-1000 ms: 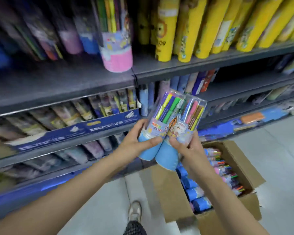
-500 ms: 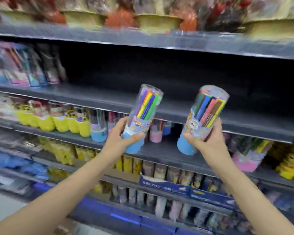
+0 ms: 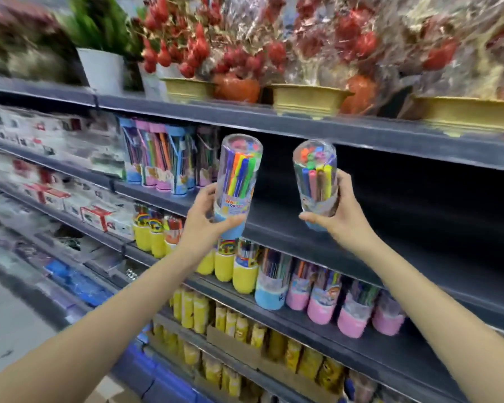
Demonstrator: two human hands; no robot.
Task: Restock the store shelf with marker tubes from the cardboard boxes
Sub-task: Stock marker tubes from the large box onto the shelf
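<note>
While each hand grips a marker tube point(image 3: 237, 181), the dark shelf point(image 3: 405, 228) behind stands between stocked tiers.

Boxed goods point(image 3: 56, 146) at far left too blurred to identify

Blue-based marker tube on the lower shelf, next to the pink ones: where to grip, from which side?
Probably the clear upper barrel of the blue-based tube, from the aisle-side front. It stands upright at the shelf edge, hemmed by a yellow tube and pink tube.
</note>
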